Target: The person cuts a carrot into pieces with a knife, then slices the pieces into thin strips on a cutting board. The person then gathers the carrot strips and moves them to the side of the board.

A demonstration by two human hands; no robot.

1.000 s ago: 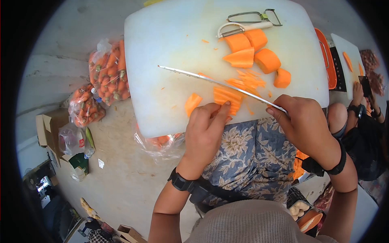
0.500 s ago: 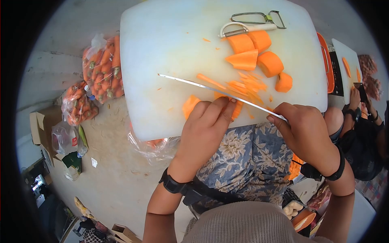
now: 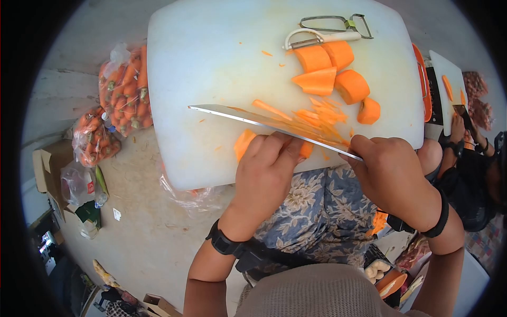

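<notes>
My right hand (image 3: 393, 177) is closed round the handle of a long knife (image 3: 248, 118), whose blade slants across the white cutting board (image 3: 206, 63). Bent fingers of my left hand (image 3: 263, 171) press on a carrot piece (image 3: 306, 150) just under the blade, which hides most of it. Left of those fingers lies another carrot piece (image 3: 243, 143). Thin carrot strips (image 3: 320, 116) are heaped behind the blade. Further back sit several thick carrot chunks (image 3: 352, 86), beside a white-handled peeler (image 3: 338, 37) and a metal peeler (image 3: 322, 22).
Bags of carrots (image 3: 124, 87) stand on the floor at left, near an open cardboard box (image 3: 47, 164). A clear plastic bag (image 3: 193, 201) shows under the board's front edge. At right, another person's hand (image 3: 457, 129) holds a dark blade by a second board (image 3: 441, 68).
The knife has tilted so more of its flat side shows, and its tip sits further left and slightly lower. My left hand keeps its hold. The whole view has shifted a little.
</notes>
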